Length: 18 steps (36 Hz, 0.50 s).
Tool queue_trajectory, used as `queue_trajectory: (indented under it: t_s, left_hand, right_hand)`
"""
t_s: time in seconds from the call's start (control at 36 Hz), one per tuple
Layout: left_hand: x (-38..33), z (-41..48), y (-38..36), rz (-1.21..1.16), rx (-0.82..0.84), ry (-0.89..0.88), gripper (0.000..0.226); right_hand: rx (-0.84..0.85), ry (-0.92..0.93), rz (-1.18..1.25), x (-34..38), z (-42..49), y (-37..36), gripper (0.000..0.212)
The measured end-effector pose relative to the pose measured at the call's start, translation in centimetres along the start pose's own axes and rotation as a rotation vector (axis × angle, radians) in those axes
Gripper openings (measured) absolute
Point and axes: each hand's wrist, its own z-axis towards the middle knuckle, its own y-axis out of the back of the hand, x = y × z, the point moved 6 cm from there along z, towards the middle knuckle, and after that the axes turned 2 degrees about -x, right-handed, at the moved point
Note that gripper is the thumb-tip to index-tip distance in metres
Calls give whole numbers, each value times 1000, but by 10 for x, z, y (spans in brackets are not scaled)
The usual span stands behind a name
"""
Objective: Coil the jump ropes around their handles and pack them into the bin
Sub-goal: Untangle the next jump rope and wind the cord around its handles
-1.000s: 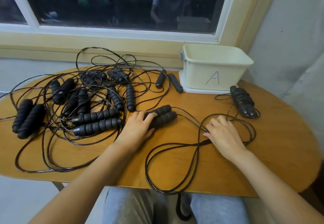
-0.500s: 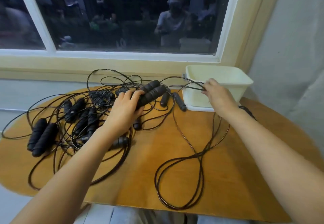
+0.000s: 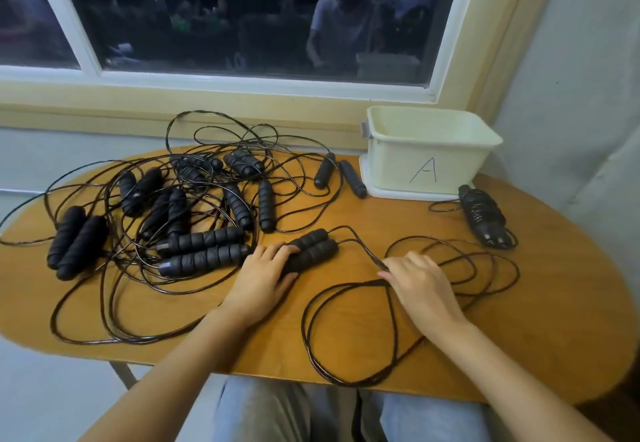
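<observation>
The person is wearing pale blue-grey trousers [image 3: 266,410], and the cloth is showing over both thighs just under the near edge of the counter [image 3: 561,320]. The fabric is looking soft and a little faded. A greyer patch is spreading across the left thigh, while a cleaner blue is showing on the right one. The left forearm [image 3: 180,365] and the right forearm [image 3: 512,372] are both showing bare from the wrist to the bottom of the view, so any sleeve is sitting out of sight. The left hand [image 3: 263,275] and the right hand [image 3: 420,284] are showing bare as well, slim-fingered, with knuckles plainly visible.
</observation>
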Motion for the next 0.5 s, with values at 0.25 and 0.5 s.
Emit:
queue_trajectory:
  t_s: [0.25,0.5]
  left_hand:
    - [4,-2,2,-122,-18,55,44]
    - [5,4,0,-180,11,53,44]
  right_hand:
    - [90,54,-146,50,-21,-26,36]
    - [64,40,-95,84,2,-38,33]
